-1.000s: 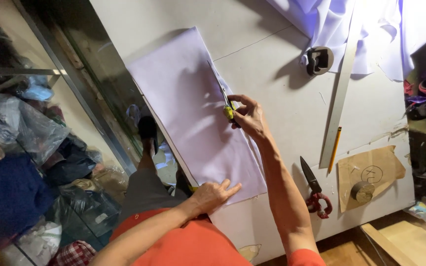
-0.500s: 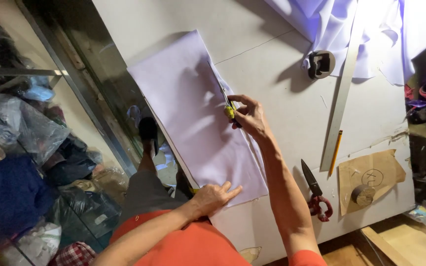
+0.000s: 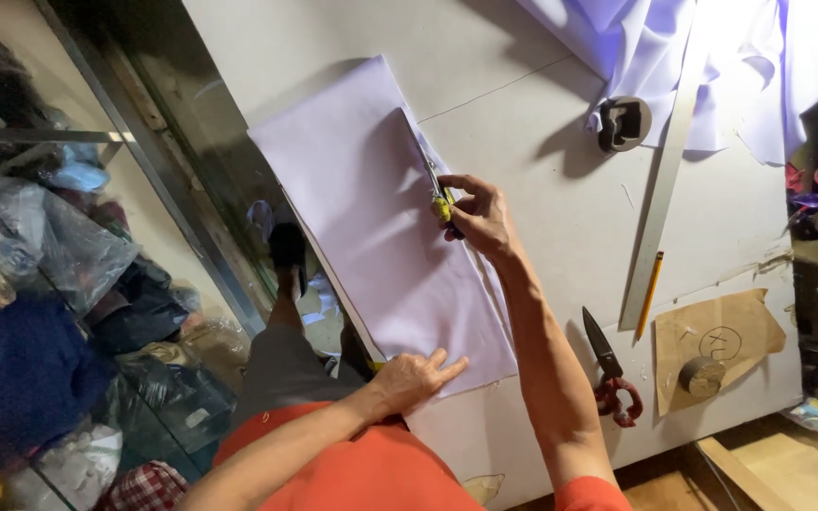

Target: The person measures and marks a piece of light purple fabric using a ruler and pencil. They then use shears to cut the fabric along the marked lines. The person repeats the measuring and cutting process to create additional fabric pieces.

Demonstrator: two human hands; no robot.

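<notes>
Head view | right hand (image 3: pixel 481 216) clamped on yellow-handled cutter (image 3: pixel 440 202) at lilac fabric (image 3: pixel 381 227) edge | left hand (image 3: pixel 416 378) open, flat, pressing fabric's near end

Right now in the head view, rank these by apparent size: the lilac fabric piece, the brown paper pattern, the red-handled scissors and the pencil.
1. Lilac fabric piece, by far the largest.
2. Brown paper pattern.
3. Red-handled scissors and pencil: similar length; the scissors look bulkier, the pencil much thinner, so the scissors likely rank ahead.
</notes>
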